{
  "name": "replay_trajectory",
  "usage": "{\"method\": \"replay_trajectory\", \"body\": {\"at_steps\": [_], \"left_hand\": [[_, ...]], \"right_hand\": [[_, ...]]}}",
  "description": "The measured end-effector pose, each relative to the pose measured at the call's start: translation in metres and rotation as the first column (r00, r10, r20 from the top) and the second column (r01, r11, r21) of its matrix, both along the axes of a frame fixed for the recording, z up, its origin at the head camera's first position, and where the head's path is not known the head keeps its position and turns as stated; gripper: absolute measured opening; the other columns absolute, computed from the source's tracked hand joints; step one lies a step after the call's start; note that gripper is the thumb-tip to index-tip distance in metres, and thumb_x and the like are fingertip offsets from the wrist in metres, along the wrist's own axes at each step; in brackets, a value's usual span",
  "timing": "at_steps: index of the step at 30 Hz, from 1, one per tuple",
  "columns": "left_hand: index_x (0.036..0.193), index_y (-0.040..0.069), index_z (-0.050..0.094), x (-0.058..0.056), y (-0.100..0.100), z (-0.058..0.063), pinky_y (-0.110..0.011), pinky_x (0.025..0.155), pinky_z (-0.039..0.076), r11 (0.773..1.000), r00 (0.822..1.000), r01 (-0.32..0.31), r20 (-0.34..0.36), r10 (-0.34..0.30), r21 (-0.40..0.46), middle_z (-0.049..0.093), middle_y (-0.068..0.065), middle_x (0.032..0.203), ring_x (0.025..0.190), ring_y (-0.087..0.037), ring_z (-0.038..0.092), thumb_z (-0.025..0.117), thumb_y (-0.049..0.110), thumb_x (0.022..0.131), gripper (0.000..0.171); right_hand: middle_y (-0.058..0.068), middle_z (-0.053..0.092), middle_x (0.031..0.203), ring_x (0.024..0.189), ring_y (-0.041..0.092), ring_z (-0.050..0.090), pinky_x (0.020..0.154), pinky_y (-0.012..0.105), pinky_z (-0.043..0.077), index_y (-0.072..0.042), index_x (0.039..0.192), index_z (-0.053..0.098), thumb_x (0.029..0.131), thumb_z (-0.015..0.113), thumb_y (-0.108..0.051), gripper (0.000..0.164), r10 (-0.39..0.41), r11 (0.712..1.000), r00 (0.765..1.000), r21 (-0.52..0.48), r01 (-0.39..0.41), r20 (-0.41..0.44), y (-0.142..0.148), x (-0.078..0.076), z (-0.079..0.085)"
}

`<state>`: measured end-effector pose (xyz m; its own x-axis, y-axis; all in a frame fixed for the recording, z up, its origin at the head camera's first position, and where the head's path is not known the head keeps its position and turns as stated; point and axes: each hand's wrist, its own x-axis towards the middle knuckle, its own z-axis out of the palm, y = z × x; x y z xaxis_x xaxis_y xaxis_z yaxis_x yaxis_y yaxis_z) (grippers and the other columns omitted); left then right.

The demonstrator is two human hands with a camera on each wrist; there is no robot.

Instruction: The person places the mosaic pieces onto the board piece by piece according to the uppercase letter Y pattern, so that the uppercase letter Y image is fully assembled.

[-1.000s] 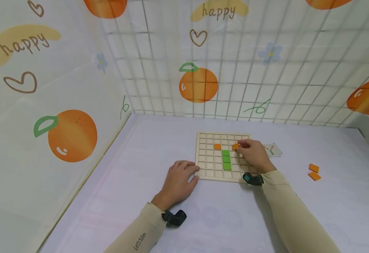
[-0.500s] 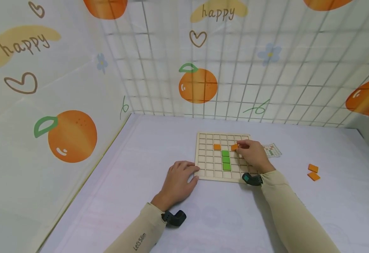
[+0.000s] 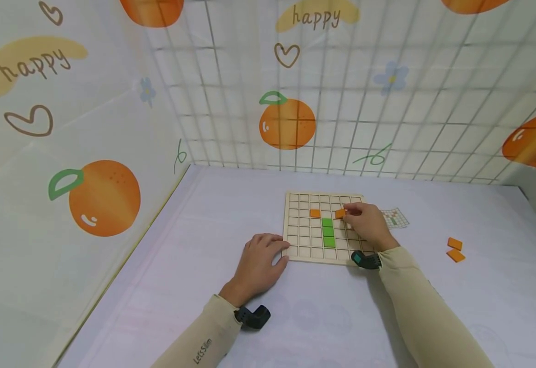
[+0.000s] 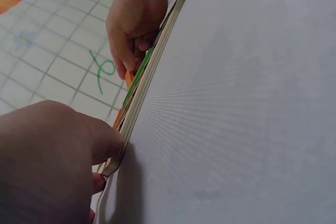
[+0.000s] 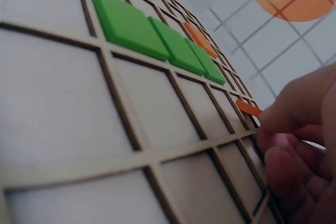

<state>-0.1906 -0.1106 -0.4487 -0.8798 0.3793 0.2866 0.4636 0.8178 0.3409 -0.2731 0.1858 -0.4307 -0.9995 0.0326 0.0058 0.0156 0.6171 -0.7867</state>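
Note:
A wooden grid board (image 3: 304,251) lies flat on the table. Three green tiles (image 3: 328,232) fill a column of its cells, and one orange tile (image 3: 316,213) sits in a cell up and to their left. Between thumb and fingers my right hand (image 3: 370,224) pinches another orange tile (image 3: 340,213) over the board; in the right wrist view this pinched tile (image 5: 248,107) looks tilted at the cells, partly hidden by the fingers. My left hand (image 3: 260,263) rests on the table, its fingertips touching the board's left edge, as the left wrist view also shows.
Two loose orange tiles (image 3: 456,250) lie on the table to the right. A small printed grid card (image 3: 395,218) lies just beyond the board, partly behind my right hand. A curtain with printed oranges (image 3: 287,124) hangs over a wire grid at the back.
My right hand has barely shifted and keeps its pinch on the orange tile over the same part of the board. The left hand stays in place at the board's edge.

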Motion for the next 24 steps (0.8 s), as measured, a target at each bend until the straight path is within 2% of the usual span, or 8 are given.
{"method": "replay_trajectory", "body": {"at_steps": [24], "left_hand": [[0.127,0.021,0.07,-0.0008,-0.0008,0.0025,-0.05,0.108,0.037,1.0,1.0,0.018,0.018,-0.018,-0.004,0.059,0.0,0.141,0.134,-0.026,0.046,0.067,0.032,0.097,0.032]], "right_hand": [[0.019,0.065,0.117,0.1,0.029,0.059,0.077,0.036,0.049,0.0,0.132,0.063,0.095,0.06,-0.013,0.04,0.008,0.998,1.0,0.058,-0.007,-0.022,-0.0016,-0.0001,0.0026]]}}
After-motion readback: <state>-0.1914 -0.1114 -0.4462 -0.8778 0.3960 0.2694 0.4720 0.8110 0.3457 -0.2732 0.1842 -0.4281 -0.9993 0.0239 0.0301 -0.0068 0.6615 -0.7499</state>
